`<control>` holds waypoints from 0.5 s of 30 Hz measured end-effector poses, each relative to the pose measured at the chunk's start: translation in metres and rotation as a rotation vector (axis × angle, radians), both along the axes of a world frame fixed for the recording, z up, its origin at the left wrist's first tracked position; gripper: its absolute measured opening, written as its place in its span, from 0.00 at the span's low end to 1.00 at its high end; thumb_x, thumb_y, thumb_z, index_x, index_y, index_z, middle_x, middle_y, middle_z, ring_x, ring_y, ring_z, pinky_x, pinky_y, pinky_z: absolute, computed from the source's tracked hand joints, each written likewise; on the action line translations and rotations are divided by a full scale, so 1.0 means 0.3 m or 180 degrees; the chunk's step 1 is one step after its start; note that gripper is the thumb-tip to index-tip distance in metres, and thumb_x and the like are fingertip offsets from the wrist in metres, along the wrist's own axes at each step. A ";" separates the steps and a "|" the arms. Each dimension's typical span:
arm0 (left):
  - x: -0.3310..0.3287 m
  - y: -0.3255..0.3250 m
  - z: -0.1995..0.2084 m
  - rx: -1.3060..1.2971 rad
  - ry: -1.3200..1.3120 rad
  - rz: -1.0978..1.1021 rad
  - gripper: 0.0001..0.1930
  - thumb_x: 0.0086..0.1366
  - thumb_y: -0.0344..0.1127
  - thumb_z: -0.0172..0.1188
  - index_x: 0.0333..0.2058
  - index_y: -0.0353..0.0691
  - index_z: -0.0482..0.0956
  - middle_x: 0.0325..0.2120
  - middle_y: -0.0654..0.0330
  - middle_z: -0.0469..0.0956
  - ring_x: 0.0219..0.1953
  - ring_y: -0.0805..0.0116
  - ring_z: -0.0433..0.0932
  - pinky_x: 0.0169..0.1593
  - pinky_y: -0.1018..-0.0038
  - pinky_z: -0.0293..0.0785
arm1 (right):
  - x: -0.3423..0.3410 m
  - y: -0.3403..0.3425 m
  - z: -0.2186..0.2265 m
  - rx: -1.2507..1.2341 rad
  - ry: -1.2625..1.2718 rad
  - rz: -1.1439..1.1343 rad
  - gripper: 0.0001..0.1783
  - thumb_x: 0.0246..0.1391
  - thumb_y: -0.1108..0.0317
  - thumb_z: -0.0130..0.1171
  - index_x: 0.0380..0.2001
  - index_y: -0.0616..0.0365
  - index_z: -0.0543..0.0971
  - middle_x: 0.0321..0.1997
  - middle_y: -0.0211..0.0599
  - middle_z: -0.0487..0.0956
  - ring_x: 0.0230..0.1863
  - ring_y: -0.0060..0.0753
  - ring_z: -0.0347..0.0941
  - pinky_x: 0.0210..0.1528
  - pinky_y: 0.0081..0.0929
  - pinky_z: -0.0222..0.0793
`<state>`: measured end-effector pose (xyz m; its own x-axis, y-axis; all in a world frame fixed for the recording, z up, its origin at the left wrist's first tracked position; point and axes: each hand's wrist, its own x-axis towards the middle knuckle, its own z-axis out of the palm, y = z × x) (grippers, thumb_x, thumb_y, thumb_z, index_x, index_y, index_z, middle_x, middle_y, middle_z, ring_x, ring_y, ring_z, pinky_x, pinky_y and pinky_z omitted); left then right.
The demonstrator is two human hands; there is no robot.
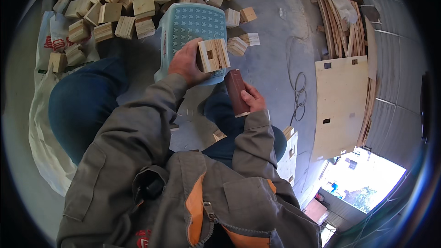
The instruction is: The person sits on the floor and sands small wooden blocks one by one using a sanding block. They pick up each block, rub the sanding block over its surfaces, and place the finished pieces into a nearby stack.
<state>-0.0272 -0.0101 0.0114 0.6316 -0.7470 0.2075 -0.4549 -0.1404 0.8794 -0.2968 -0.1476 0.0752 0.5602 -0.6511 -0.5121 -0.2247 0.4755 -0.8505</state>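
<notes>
My left hand [188, 63] is closed round a plywood block [214, 55] with layered edges and a small square hole in the face toward me. It holds the block at the near right part of a light blue plastic stool [193, 18] with a patterned top. Just to the right, my right hand [252, 97] grips a reddish-brown sanding block [236, 91], tilted and close to the plywood block but apart from it. The fingers under the sanding block are partly hidden.
A big heap of plywood blocks [143, 5] lies beyond and left of the stool; several more lie at its right. A white woven sack [46, 142] spreads at the left. Plywood sheets [341, 105] lean at the right, near a thin cable [299, 93] on the floor.
</notes>
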 end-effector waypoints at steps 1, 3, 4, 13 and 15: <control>0.000 0.002 0.005 -0.0042 0.0095 -0.0018 0.52 0.47 0.43 0.83 0.69 0.42 0.64 0.61 0.47 0.75 0.63 0.45 0.77 0.67 0.57 0.73 | -0.002 0.015 0.002 -0.0037 0.0096 -0.0126 0.33 0.66 0.66 0.70 0.70 0.66 0.74 0.63 0.41 0.82 0.57 0.31 0.82 0.60 0.31 0.79; 0.003 0.001 0.011 -0.0104 0.0275 -0.0069 0.52 0.48 0.44 0.84 0.69 0.41 0.64 0.61 0.46 0.75 0.64 0.47 0.77 0.68 0.58 0.74 | 0.017 0.026 0.012 -0.0157 0.0257 -0.0516 0.32 0.66 0.65 0.70 0.69 0.65 0.75 0.62 0.40 0.83 0.55 0.30 0.82 0.59 0.30 0.79; 0.007 -0.006 0.009 -0.0182 0.0590 -0.0054 0.53 0.48 0.43 0.85 0.69 0.39 0.64 0.60 0.46 0.76 0.64 0.50 0.77 0.68 0.61 0.75 | 0.033 0.024 0.017 -0.0203 0.0332 -0.0718 0.32 0.66 0.64 0.69 0.69 0.64 0.75 0.62 0.40 0.83 0.55 0.29 0.82 0.58 0.30 0.79; 0.203 0.030 0.166 -0.1607 0.2260 0.0754 0.41 0.49 0.23 0.82 0.61 0.33 0.72 0.54 0.54 0.81 0.55 0.62 0.82 0.60 0.65 0.79 | 0.151 -0.004 -0.116 -0.2215 0.1025 -0.0436 0.36 0.62 0.60 0.73 0.70 0.62 0.75 0.63 0.44 0.83 0.55 0.34 0.83 0.59 0.32 0.79; 0.275 0.076 0.257 -0.1725 0.2421 0.0922 0.37 0.49 0.20 0.80 0.59 0.33 0.74 0.52 0.55 0.83 0.52 0.63 0.84 0.57 0.67 0.80 | 0.234 0.063 -0.057 -0.1824 0.0725 -0.0302 0.40 0.58 0.59 0.76 0.70 0.61 0.74 0.65 0.47 0.81 0.56 0.39 0.83 0.60 0.36 0.79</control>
<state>0.0554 0.0127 0.0884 0.8830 -0.4652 -0.0619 0.2489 0.3524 0.9021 -0.2265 -0.1287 0.0580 0.4044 -0.8993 -0.1666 -0.4098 -0.0153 -0.9120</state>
